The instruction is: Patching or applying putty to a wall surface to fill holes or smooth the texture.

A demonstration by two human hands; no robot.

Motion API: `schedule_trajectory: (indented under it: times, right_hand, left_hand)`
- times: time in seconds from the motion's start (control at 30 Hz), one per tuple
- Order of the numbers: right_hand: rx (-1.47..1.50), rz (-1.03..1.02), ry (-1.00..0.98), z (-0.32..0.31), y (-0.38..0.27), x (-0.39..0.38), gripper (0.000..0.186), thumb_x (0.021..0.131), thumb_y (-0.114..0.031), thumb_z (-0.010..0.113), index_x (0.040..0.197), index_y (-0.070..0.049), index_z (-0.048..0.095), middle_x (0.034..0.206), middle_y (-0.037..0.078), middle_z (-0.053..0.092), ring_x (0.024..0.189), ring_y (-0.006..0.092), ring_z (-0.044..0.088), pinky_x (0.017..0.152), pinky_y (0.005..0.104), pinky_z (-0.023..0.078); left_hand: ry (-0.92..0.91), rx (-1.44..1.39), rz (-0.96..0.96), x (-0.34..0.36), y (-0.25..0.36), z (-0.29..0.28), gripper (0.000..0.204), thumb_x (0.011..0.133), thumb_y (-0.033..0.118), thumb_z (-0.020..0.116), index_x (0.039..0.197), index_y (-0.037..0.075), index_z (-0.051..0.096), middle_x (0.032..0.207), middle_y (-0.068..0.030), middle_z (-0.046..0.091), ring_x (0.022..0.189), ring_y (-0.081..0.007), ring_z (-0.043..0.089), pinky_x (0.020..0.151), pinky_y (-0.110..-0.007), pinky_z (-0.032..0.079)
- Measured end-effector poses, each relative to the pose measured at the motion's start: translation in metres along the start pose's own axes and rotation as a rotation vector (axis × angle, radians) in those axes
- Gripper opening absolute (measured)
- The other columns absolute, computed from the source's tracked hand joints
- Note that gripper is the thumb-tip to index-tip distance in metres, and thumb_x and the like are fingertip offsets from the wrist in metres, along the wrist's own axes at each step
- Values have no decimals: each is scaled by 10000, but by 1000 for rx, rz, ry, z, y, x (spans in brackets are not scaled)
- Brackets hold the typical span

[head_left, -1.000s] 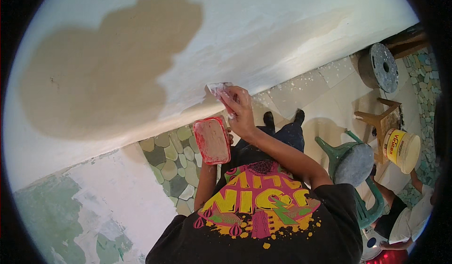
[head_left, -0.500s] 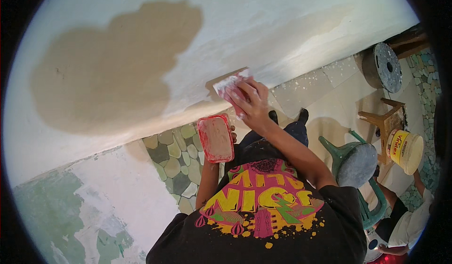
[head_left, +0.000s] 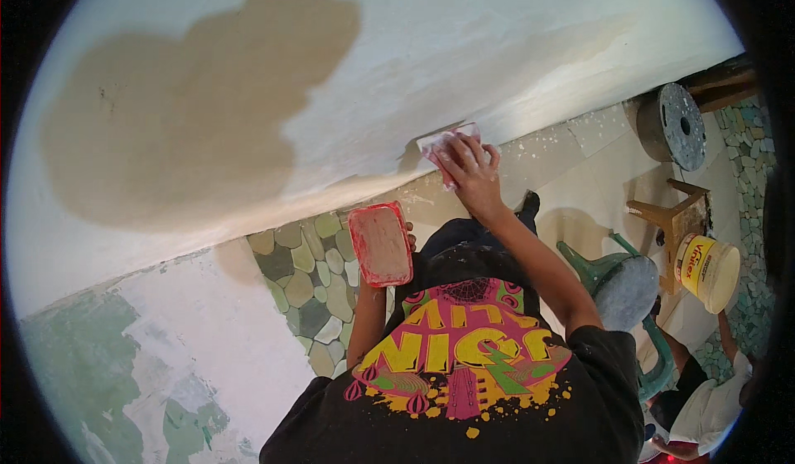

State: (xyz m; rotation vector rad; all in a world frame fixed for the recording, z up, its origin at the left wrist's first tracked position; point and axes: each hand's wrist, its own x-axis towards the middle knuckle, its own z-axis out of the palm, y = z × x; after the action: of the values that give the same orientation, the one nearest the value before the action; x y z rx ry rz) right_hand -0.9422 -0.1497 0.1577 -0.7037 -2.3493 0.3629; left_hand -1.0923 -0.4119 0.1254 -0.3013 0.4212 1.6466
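Red tub [head_left: 386, 283] in left hand [head_left: 411, 236] holds beige paste [head_left: 381, 244].

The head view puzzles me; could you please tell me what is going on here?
The person's right hand holds a white-smeared spreader at the pale wall, near its foot. The left hand holds a red tub of beige paste. A green stool and a yellow bucket are off to the right.

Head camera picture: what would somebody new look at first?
Probably the big brown shadow on the pale wall, upper left. Next, the pink-and-yellow print on the black T-shirt, bottom centre. Then, mid-picture, the red tub of paste in the left hand, and the right hand holding a flat spreader.
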Motion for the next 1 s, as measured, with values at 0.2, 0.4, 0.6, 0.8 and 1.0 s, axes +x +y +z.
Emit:
schedule_trajectory:
  times: [0.2, 0.4, 0.6, 0.8, 1.0]
  right_hand:
    - [647, 433, 489, -41, -19, 49, 548, 887, 177, 528, 1372, -50, 645, 1416, 192, 561, 1251, 342, 581, 1004, 380, 482]
    - [629, 285, 406, -16, -83, 66, 599, 836, 158, 569, 1378, -85, 651, 1390, 183, 580, 1269, 334, 560, 975, 391, 476]
    - [729, 178, 249, -25, -87, 54, 584, 777, 93, 642, 1332, -85, 656, 1381, 198, 549, 1209, 383, 549, 975, 464, 458]
    - [695, 428, 488, -35, -70, 82, 449, 866, 47, 661, 1293, -88, 690, 1374, 197, 530, 1239, 373, 494, 1024, 449, 431]
    - [509, -18, 145, -24, -82, 52, 532, 751, -89, 766, 1270, -190, 709, 1458, 157, 520, 1304, 365, 507, 1021, 520, 433]
  left_hand:
    - [-57, -3, -10, -7, 1, -5, 843, 983, 653, 460, 1468, -36, 456, 1296, -253, 594, 1069, -413, 636, 917, -501, 571]
    - [-122, 4, 59, 3, 4, -7, 785, 988, 642, 477, 1508, 55, 449, 1332, -262, 585, 1089, -414, 639, 929, -495, 570]
    - [-95, 53, -32, 10, 11, -18, 775, 978, 633, 507, 1514, 77, 449, 1284, -238, 632, 1101, -393, 664, 895, -499, 592]
    - [-102, 82, -70, 8, 7, -12, 782, 982, 652, 481, 1456, 30, 495, 1234, -243, 648, 1009, -406, 678, 834, -493, 600]
    - [-78, 208, 7, 28, -7, -25, 752, 991, 629, 480, 1473, 52, 484, 1246, -207, 660, 1008, -378, 692, 805, -479, 611]
